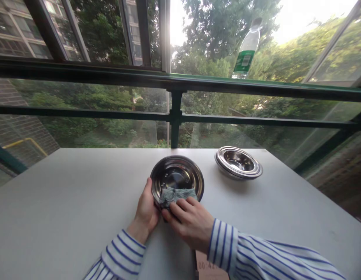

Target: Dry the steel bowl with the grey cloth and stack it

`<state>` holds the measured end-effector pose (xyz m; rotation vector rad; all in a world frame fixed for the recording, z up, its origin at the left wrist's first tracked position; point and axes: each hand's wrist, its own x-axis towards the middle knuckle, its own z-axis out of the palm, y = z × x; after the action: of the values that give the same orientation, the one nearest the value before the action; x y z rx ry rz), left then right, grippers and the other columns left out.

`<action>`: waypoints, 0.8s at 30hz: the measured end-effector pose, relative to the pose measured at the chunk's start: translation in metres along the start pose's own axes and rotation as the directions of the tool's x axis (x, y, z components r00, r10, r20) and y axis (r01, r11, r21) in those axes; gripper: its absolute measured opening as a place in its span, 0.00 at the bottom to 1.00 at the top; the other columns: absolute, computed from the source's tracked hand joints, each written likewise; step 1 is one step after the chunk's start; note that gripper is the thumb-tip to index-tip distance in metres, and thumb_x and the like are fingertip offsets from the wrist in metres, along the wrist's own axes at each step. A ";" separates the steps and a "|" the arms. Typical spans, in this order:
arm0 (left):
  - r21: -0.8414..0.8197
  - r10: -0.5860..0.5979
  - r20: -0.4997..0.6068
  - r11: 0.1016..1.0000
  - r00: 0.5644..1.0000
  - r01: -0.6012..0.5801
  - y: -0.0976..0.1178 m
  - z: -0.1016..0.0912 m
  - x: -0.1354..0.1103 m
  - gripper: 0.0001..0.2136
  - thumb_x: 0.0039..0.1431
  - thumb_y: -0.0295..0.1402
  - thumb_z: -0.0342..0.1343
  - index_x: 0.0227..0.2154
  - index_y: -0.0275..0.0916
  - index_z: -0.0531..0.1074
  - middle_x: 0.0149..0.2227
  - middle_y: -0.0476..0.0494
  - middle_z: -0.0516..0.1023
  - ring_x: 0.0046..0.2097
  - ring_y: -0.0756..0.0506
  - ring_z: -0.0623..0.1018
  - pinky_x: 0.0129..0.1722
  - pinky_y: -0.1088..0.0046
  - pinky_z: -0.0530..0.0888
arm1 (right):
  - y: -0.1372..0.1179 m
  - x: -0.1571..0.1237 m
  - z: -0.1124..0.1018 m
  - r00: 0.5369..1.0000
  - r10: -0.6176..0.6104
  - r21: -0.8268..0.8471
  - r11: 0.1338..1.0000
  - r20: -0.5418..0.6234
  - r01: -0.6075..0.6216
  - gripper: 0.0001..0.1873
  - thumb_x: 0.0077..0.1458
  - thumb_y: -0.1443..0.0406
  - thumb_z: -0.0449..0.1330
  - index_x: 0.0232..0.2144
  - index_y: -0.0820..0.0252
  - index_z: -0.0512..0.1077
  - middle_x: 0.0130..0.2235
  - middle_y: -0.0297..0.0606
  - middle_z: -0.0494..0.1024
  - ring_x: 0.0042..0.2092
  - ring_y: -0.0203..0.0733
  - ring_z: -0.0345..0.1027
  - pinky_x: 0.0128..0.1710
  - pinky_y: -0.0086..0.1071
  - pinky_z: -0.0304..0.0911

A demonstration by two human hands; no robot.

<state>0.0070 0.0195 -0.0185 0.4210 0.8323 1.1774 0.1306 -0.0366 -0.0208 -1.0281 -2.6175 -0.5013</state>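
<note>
Right hand [189, 221] fingers [180, 206] are pinning the cloth [176, 194] against the near inner wall of the bowl [180, 177]. Left hand [145, 212] is gripping its left rim, holding it on the counter [66, 202]. Risk as I'm reading it: a hard push with a loose left grip could be skidding or tipping the bowl toward the stack [238, 162].

Pinkish card [208, 268] below the right hand [190, 221]: digits "00", then "4", rest unclear. Green label [243, 61] on clear plastic bottle [252, 37]: unreadable.
</note>
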 end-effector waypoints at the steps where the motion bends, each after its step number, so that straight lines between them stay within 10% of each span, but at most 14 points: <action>1: 0.001 0.026 -0.015 1.000 1.000 -0.026 -0.001 0.001 0.000 0.21 0.62 0.38 0.39 0.44 0.29 0.71 0.41 0.35 0.77 0.44 0.44 0.75 0.47 0.65 0.70 | 0.001 -0.007 -0.001 1.000 -0.013 -0.018 1.000 -0.010 0.013 0.12 0.58 0.68 0.48 0.43 0.65 0.66 0.31 0.42 0.71 0.32 0.41 0.61 0.26 0.35 0.51; 24: 0.318 0.300 -0.246 0.923 0.922 -0.215 -0.013 -0.013 0.018 0.20 0.58 0.43 0.44 0.44 0.32 0.70 0.49 0.38 0.73 0.51 0.45 0.70 0.51 0.71 0.65 | 0.032 -0.047 0.004 0.988 0.153 0.126 0.980 -0.002 -0.152 0.18 0.53 0.73 0.51 0.48 0.69 0.65 0.40 0.49 0.70 0.41 0.47 0.59 0.38 0.39 0.66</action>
<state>0.0085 0.0302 -0.0421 0.6205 1.2406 1.3918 0.1853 -0.0414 -0.0355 -1.1688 -2.4983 -0.3026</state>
